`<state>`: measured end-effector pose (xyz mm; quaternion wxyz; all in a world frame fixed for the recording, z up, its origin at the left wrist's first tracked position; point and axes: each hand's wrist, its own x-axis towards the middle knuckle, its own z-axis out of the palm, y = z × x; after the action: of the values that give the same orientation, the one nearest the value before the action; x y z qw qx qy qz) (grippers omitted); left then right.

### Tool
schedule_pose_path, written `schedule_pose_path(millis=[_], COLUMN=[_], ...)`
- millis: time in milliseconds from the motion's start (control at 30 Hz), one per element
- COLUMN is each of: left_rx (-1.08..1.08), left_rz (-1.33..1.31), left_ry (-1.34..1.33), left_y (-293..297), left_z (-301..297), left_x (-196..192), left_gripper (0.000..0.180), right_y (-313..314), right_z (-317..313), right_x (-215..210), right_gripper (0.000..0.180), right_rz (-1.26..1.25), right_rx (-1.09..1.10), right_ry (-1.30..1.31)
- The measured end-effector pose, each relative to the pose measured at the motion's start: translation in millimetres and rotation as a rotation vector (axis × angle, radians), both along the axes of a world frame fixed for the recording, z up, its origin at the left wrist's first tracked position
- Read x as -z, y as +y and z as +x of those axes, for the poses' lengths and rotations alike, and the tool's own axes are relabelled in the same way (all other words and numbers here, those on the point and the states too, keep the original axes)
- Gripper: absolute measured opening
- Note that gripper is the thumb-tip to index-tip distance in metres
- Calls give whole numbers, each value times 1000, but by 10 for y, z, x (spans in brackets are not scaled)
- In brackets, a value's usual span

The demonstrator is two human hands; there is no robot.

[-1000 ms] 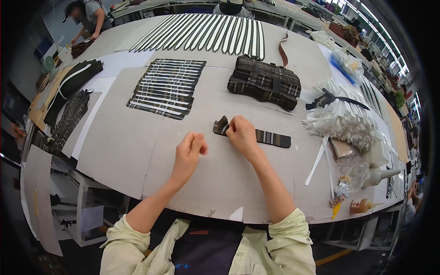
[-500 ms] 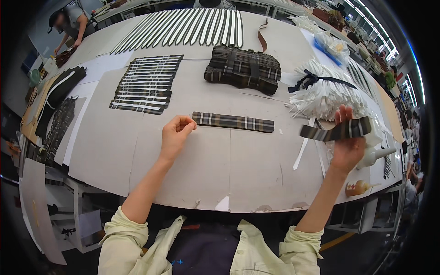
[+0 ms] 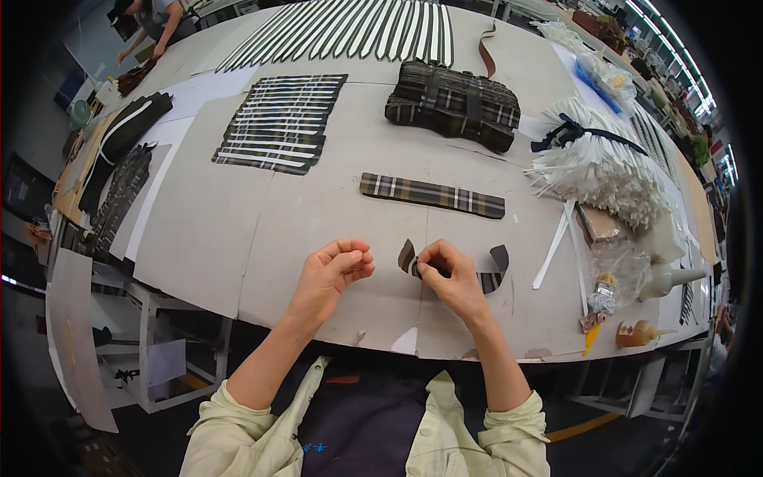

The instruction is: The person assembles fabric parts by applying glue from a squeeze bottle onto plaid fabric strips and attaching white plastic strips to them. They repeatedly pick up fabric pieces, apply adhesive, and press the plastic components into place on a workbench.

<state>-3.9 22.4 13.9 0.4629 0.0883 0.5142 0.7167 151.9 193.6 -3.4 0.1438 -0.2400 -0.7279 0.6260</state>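
Observation:
Pinched between the fingers and thumb of my right hand (image 3: 451,278) is a dark plaid fabric strip (image 3: 491,280); its ends curl up on both sides, and its middle is hidden behind the fingers. Left of it, my left hand (image 3: 332,274) is held over the table with fingers curled in toward the thumb, and nothing shows in them. The strip's left end is a short gap from those fingertips. Beyond both hands, a second plaid strip (image 3: 433,195) lies flat on the table, touched by neither hand.
Plaid strips with white bands (image 3: 278,123) lie in a row at left; a tied plaid bundle (image 3: 453,103) sits behind. At right are a tied white strip bundle (image 3: 604,163), a white bottle (image 3: 671,280), a brush (image 3: 604,288) and an amber bottle (image 3: 636,334). A person (image 3: 163,24) works far left.
My right hand has come from the right to the middle, bringing the plaid strip, now pinched by the fingers. My left hand has left the flat strip's end and moved nearer to me.

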Motion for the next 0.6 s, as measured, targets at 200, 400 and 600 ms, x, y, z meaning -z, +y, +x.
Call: schedule_pose_path(millis=[200,400,600], left_rx=[-24,-12,52], left_rz=[45,98,52], left_ry=[-39,-91,56], left_y=[-119,-199,-306], left_z=[16,95,179], left_x=[36,19,-27], left_gripper=[15,20,24], right_y=[-185,-613,-651], right_z=[-137,-366,-404], right_x=[-34,-215,7], right_gripper=[22,26,22], right_rz=[921,904,982], right_rx=[39,142,174], right_ry=[151,383,448])
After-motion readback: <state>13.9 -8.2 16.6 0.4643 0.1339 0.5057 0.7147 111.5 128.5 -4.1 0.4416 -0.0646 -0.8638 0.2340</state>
